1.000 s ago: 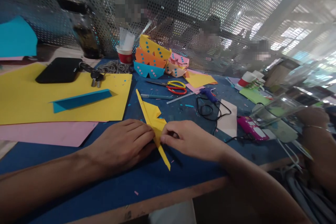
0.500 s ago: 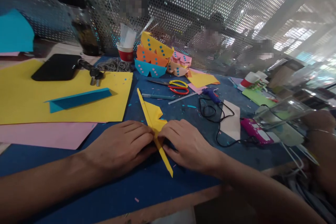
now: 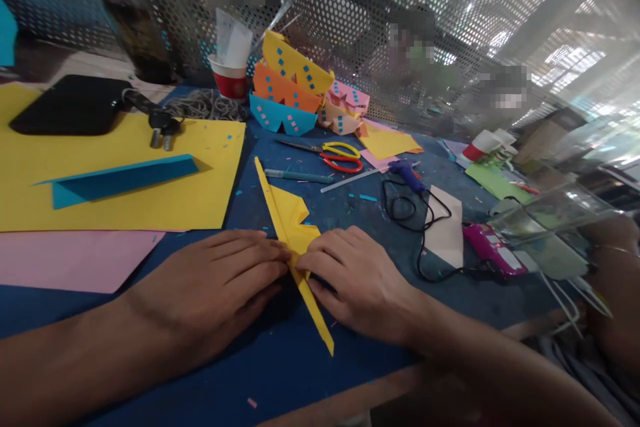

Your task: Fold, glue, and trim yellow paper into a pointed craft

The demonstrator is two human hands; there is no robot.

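Note:
A yellow folded paper piece (image 3: 285, 205) with a long narrow folded edge and a notched side lies slantwise on the blue table (image 3: 240, 360) before me. My left hand (image 3: 215, 283) presses the strip from the left, fingers together and thumb tucked under. From the other side my right hand (image 3: 357, 277) grips the paper near its middle with thumb and bent fingers. Both hands' fingertips nearly meet there and cover part of the paper. Beyond them lie a blue pen (image 3: 299, 176) and scissors (image 3: 340, 156) with one yellow and one red handle.
Folded paper shapes with stuck-on squares (image 3: 284, 113) stand at the back beside a red-and-white cup (image 3: 230, 77). Yellow sheets (image 3: 125, 213) at left bear a phone (image 3: 73, 103), keys (image 3: 163, 127) and folded blue paper (image 3: 125, 180). A corded glue gun (image 3: 410, 177) lies right; another person's arm (image 3: 617, 280) is beyond.
The camera's view has shifted slightly, so items at the left sit farther left. My left fingers lie a little flatter along the strip; both hands stay at the yellow paper.

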